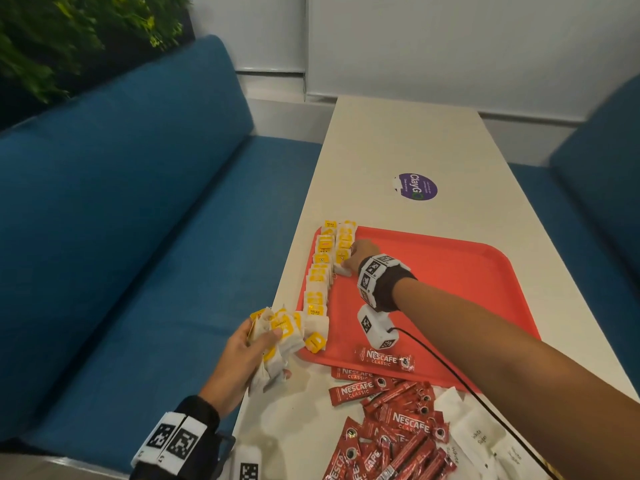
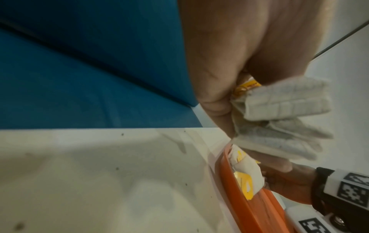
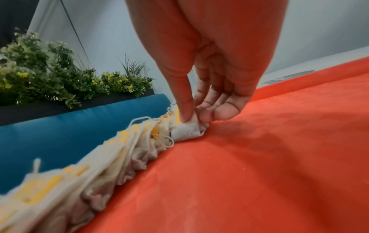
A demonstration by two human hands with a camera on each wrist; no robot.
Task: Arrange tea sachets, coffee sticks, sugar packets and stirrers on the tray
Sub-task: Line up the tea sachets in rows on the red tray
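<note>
While the right hand (image 1: 353, 256) reached across the red tray (image 1: 450, 271), its thumb and fingers pinched a single tea sachet (image 3: 187, 130) against the tray floor, at the near end of a short second row of sachets. Beside it, a longer row of tea sachets (image 1: 317, 282) with yellow tags stood packed along the tray's left rim, running from the far corner toward the near one. The left hand (image 1: 239, 362) hovered at the tabletop's (image 1: 415, 143) left edge by the tray's near left corner, fingers curled round a loose bundle of tea sachets (image 1: 277, 344); the left wrist view showed the white bags fanning out of that grip. One red coffee stick (image 1: 384, 358) lay across the tray's near rim, and a heap of coffee sticks (image 1: 391, 431) lay on the tabletop in front of the tray. White sugar packets (image 1: 478, 434) lay just right of that heap. A round purple sticker (image 1: 417, 186) sat on the tabletop beyond the tray. Blue bench seating (image 1: 138, 202) flanked the tabletop.
</note>
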